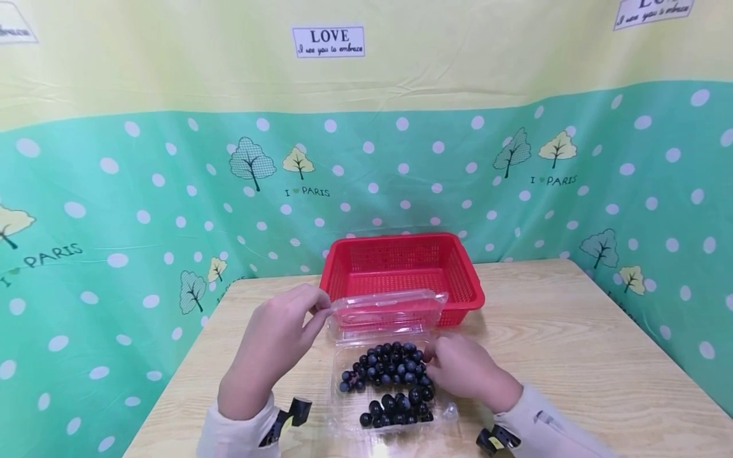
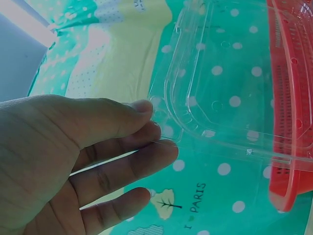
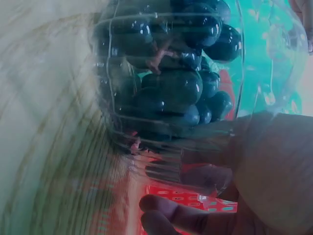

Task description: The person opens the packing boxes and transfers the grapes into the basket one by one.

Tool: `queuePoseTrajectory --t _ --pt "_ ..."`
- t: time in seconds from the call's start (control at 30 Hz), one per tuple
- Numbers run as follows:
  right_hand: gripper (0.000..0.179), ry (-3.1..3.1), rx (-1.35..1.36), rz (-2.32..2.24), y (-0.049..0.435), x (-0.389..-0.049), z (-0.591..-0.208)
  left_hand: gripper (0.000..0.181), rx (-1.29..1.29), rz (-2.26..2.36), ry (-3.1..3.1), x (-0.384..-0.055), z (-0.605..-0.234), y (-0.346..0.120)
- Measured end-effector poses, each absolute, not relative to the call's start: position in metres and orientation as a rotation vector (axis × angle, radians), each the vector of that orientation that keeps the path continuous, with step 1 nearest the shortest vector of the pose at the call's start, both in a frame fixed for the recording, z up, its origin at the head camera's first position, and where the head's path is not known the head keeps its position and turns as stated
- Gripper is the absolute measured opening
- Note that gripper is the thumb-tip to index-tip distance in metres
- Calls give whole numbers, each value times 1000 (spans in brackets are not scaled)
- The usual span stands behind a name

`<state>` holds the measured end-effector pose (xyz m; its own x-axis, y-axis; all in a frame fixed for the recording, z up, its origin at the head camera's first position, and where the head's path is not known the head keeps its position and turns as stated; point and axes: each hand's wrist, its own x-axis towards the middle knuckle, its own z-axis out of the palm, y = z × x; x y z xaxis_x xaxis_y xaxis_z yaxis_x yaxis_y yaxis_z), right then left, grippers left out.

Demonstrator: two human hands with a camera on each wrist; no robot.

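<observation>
A clear plastic clamshell container (image 1: 342, 407) lies on the table with its lid (image 1: 389, 306) raised. Two bunches of dark grapes, one (image 1: 389, 366) behind the other (image 1: 395, 408), rest in its base. My left hand (image 1: 277, 337) pinches the lid's left corner between thumb and fingertips; the left wrist view shows the lid's rounded edge (image 2: 188, 117) beyond the fingers. At the base's right side, my right hand (image 1: 464, 369) grips the wall beside the rear bunch. Through the plastic, the right wrist view shows grapes (image 3: 171, 90) and part of the right hand (image 3: 274, 171).
Directly behind the clamshell stands a red perforated basket (image 1: 478, 294), partly seen through the lid. The wooden table (image 1: 550, 331) extends to both sides. A green and yellow printed cloth (image 1: 366, 159) hangs behind and along the sides.
</observation>
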<state>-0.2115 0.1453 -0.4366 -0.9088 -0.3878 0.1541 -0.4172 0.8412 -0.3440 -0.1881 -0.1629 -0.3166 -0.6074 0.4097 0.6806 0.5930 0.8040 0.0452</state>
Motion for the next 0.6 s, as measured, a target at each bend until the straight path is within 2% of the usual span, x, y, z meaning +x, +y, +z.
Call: queuePoseTrajectory --t 0.6 --pt "6 -3007 707 706 148 -210 -438 18 -737 -361 -2353 -186 -316 -162"
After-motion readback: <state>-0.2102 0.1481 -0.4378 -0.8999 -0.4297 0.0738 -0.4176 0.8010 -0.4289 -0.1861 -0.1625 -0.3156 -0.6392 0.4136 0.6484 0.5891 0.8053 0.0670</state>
